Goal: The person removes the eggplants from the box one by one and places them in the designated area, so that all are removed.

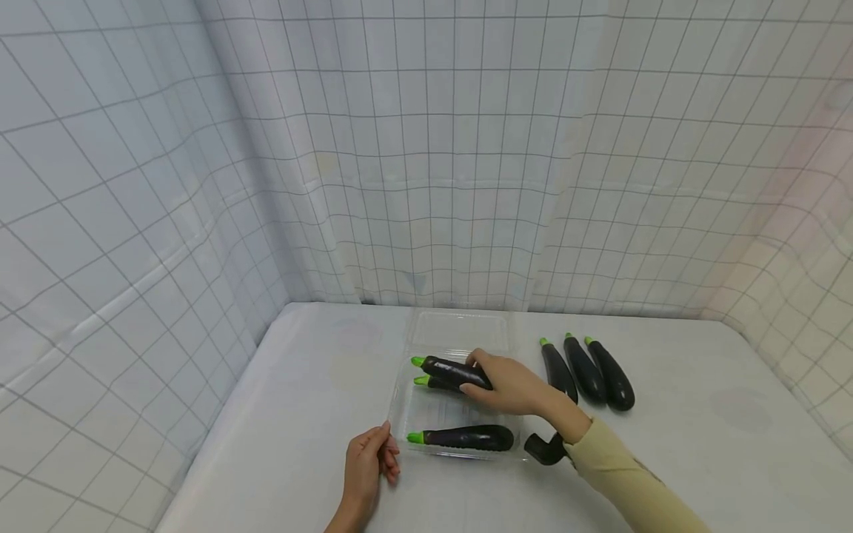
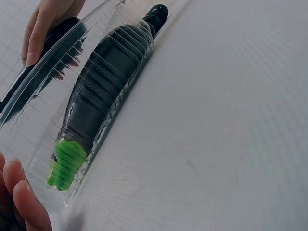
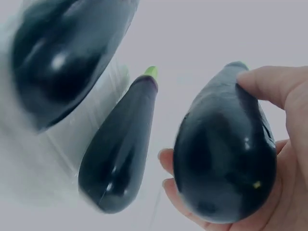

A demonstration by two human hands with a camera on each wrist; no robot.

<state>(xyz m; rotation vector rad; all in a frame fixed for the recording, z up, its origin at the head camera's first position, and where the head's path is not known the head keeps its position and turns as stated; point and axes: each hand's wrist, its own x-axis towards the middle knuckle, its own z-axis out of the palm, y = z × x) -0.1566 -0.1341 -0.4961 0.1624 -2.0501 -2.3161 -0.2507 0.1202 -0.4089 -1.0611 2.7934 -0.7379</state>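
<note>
My right hand (image 1: pixel 509 381) grips a dark eggplant (image 1: pixel 453 370) with a bright green stem, thumb and fingers around its thick end. It is over a clear plastic container (image 1: pixel 433 414). Partly hidden beneath it, a second eggplant (image 1: pixel 423 381) shows its green stem. Along the container's front side lies another eggplant (image 1: pixel 469 437), seen through the ribbed wall in the left wrist view. My left hand (image 1: pixel 368 463) rests by the container's front left corner, fingers loosely bent. The right wrist view shows the held eggplant (image 3: pixel 224 149) large, with another eggplant (image 3: pixel 120 149) beside it.
Three more eggplants (image 1: pixel 586 370) lie side by side on the white table (image 1: pixel 673 444), right of the container. The container's clear lid (image 1: pixel 460 329) lies folded back behind it. A dark curved thing (image 1: pixel 546 449) shows under my right forearm. Gridded white curtains (image 1: pixel 426 148) surround the table.
</note>
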